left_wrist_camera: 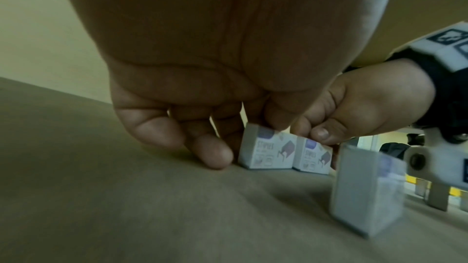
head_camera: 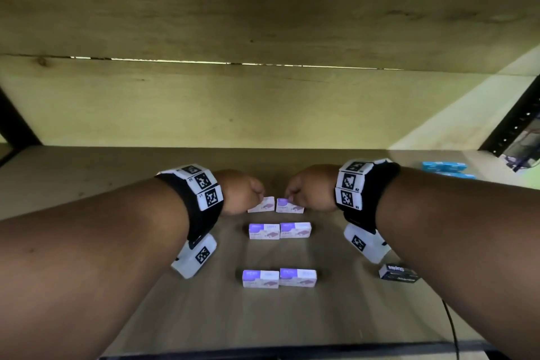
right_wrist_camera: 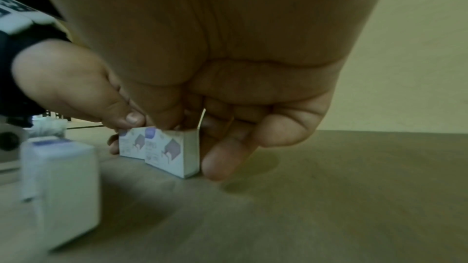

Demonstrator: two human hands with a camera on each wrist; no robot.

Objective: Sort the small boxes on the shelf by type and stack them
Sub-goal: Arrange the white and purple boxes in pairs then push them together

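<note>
Six white-and-purple staples boxes lie on the wooden shelf (head_camera: 146,242) in three side-by-side pairs. My left hand (head_camera: 252,193) pinches the far left box (head_camera: 261,207), thumb on its near top edge and fingers curled behind it (left_wrist_camera: 268,150). My right hand (head_camera: 295,193) pinches the far right box (head_camera: 289,206) the same way (right_wrist_camera: 172,152). Both far boxes rest on the shelf and touch each other. The middle pair (head_camera: 279,231) and the near pair (head_camera: 279,278) lie untouched, closer to me.
A black box (head_camera: 399,273) lies under my right forearm. Blue boxes (head_camera: 444,168) are stacked at the far right by the black shelf upright (head_camera: 514,123). The shelf's back wall (head_camera: 233,108) is close behind the hands. A black cable (head_camera: 453,327) runs over the front right edge.
</note>
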